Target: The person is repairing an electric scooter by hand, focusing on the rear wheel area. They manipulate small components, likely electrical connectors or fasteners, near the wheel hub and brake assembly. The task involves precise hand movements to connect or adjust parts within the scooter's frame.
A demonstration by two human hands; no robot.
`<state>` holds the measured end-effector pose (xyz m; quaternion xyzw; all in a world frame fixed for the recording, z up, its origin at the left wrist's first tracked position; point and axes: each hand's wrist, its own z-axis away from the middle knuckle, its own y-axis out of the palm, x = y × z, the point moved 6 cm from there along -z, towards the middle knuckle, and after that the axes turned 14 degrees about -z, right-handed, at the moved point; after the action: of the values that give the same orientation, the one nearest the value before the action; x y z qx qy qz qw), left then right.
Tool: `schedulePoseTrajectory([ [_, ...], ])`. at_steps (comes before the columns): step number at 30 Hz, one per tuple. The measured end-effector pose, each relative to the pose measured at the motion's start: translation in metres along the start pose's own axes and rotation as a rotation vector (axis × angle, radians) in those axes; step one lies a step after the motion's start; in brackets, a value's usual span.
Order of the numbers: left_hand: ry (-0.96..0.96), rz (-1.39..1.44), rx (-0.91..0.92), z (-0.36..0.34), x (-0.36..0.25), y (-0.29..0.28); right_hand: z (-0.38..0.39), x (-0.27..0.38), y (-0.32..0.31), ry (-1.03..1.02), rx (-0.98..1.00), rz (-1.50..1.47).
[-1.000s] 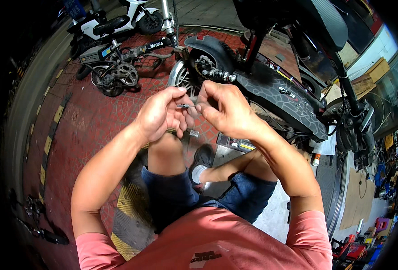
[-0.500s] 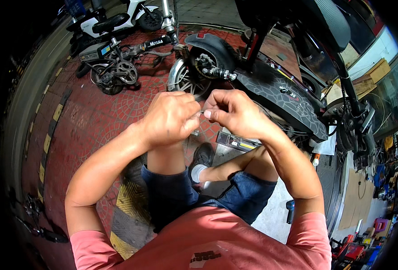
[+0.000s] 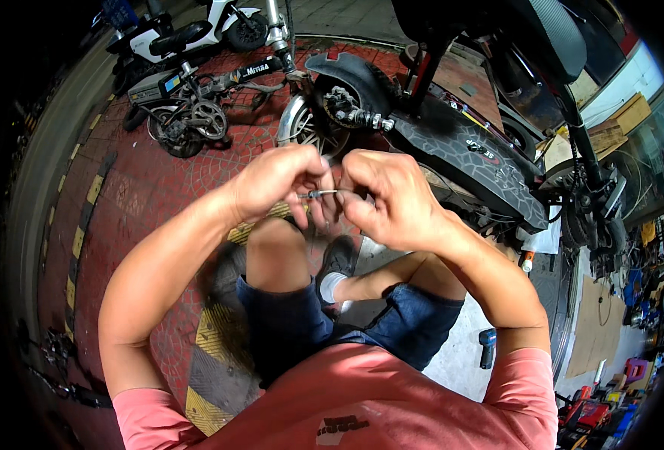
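Between my two hands lies a small, thin part with a dark body and a pale, wire-like end (image 3: 316, 194); its exact kind is too small to tell. My left hand (image 3: 275, 184) has thumb and fingers curled about the dark end, with some fingers hanging loosely below it. On the pale end, my right hand (image 3: 393, 196) is closed in a pinch between thumb and forefinger. Both hands are raised above my knees, nearly touching. Beyond them stands a black electric scooter, its deck (image 3: 474, 161) bearing a cracked-stone pattern.
A folding bike (image 3: 197, 116) and a white electric bike (image 3: 152, 45) stand at the far left on red paving. A blue power tool (image 3: 487, 348) lies beside my right arm. Tools and boxes (image 3: 594, 409) crowd the right side. A yellow-black ramp (image 3: 219, 337) is near my left leg.
My left hand has turned and loosened its fingers, and more of the thin part now shows between the hands. My right hand has shifted slightly down and still pinches.
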<state>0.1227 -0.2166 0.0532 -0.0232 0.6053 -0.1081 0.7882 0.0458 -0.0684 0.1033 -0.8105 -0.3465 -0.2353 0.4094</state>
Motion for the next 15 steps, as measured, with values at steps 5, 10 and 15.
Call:
schedulePoseTrajectory([
  [5, -0.166, 0.223, 0.4, 0.006, 0.011, 0.027, 0.004, 0.025, -0.002, -0.172, 0.094, 0.227],
  [10, -0.032, 0.093, 0.331, 0.007, 0.004, 0.03, 0.011, 0.021, -0.008, -0.125, 0.128, 0.244],
  [15, 0.412, -0.833, -0.07, 0.01, -0.031, 0.027, 0.016, -0.012, -0.015, 0.526, 0.154, -0.267],
])
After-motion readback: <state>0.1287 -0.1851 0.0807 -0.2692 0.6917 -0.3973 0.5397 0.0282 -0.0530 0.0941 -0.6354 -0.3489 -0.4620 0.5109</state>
